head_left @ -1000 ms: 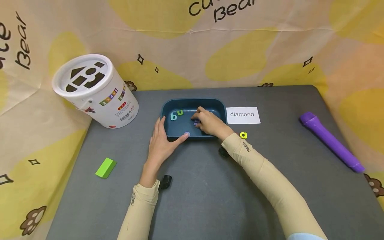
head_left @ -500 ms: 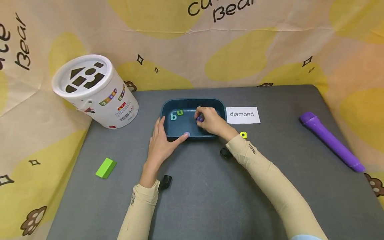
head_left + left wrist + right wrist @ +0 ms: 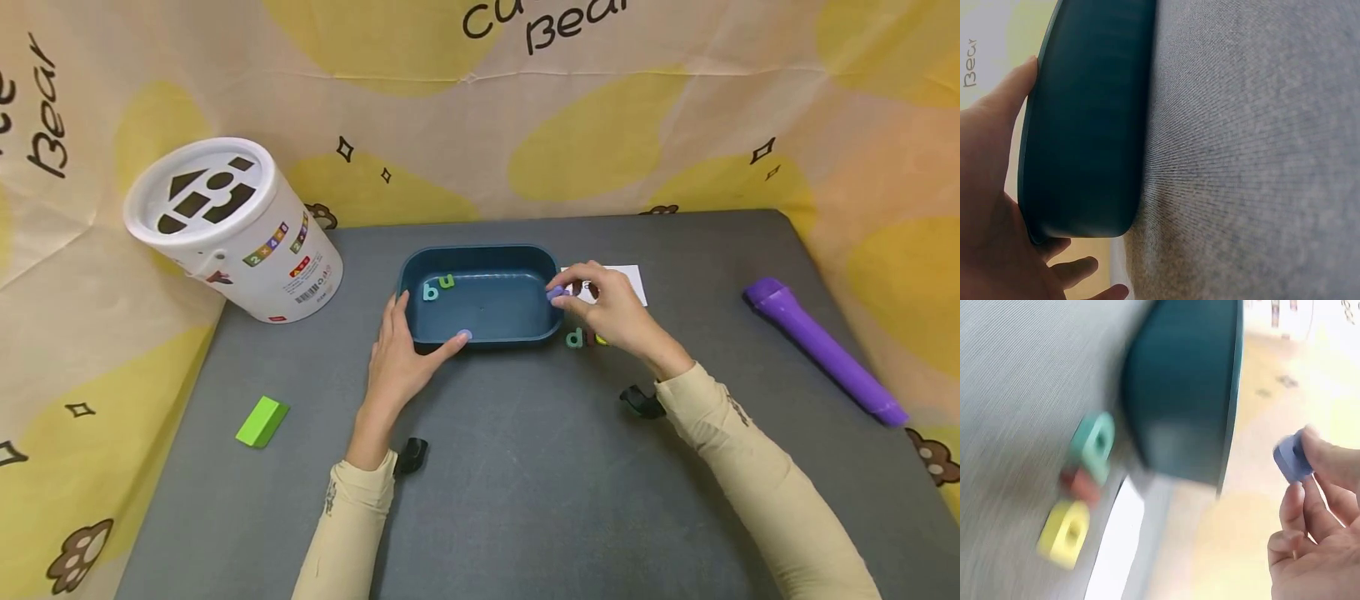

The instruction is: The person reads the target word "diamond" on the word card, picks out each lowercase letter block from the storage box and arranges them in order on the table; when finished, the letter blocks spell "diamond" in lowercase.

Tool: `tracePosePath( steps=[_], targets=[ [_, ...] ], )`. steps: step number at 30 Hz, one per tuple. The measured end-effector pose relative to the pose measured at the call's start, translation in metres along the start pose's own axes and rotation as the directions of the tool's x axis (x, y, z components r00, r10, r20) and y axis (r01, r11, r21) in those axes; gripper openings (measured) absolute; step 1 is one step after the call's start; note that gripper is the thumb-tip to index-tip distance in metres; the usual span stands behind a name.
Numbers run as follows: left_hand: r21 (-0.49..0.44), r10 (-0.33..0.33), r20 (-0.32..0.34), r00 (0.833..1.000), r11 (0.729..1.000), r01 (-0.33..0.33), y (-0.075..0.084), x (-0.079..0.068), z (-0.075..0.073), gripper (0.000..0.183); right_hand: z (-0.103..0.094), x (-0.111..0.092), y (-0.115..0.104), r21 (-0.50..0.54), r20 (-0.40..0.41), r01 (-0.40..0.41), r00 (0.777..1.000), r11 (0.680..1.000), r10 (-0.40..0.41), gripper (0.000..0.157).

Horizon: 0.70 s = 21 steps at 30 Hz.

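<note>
My right hand (image 3: 618, 312) pinches a small blue-purple letter piece (image 3: 1292, 456) between thumb and fingertips, above the right rim of the dark teal tray (image 3: 517, 341). Which letter it is, I cannot tell. My left hand (image 3: 405, 362) rests on the tray's near left corner, thumb on the front rim and fingers along the left side. A tiny lilac patch shows at the thumb tip, unclear what. Inside the tray lie a light-blue b (image 3: 430, 292) and a green u (image 3: 447, 282). Right of the tray are a green d (image 3: 574, 338), a red piece (image 3: 1082, 486) and a yellow letter (image 3: 1064, 534).
A white card (image 3: 633, 282) lies behind my right hand, its print mostly covered. At the far left stands a white bucket (image 3: 288, 250) with shape holes in its lid. A green block (image 3: 262, 422) lies at left, a purple microphone-shaped stick (image 3: 828, 354) at right.
My right hand has lifted the purple letter piece from inside the tray and carried it right, over the rim. The green d has come into sight. My left hand stays on the tray.
</note>
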<state>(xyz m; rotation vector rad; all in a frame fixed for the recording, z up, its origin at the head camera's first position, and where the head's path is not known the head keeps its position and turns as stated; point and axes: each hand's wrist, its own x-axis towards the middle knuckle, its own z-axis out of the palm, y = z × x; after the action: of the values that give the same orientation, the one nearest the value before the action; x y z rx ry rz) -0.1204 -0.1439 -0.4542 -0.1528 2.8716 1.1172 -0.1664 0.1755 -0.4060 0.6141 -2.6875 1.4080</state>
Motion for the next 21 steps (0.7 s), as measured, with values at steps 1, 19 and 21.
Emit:
tracePosePath(
  steps=[1, 19, 21],
  targets=[
    [0.000, 0.001, -0.001, 1.000, 1.000, -0.001, 0.000, 0.000, 0.000, 0.124, -0.007, -0.004, 0.004, -0.017, -0.023, -0.011, 1.000, 1.000, 0.010, 0.013],
    [-0.001, -0.003, -0.003, 1.000, 1.000, 0.003, 0.001, 0.000, 0.000, 0.123, -0.058, -0.055, 0.078, -0.021, -0.003, -0.223, 0.975, 0.975, 0.223, 0.020],
    [0.001, -0.002, -0.002, 1.000, 1.000, 0.002, 0.001, 0.000, 0.000, 0.123, -0.059, -0.057, 0.082, 0.007, 0.030, -0.290, 0.957, 0.957, 0.289, 0.027]
  ],
)
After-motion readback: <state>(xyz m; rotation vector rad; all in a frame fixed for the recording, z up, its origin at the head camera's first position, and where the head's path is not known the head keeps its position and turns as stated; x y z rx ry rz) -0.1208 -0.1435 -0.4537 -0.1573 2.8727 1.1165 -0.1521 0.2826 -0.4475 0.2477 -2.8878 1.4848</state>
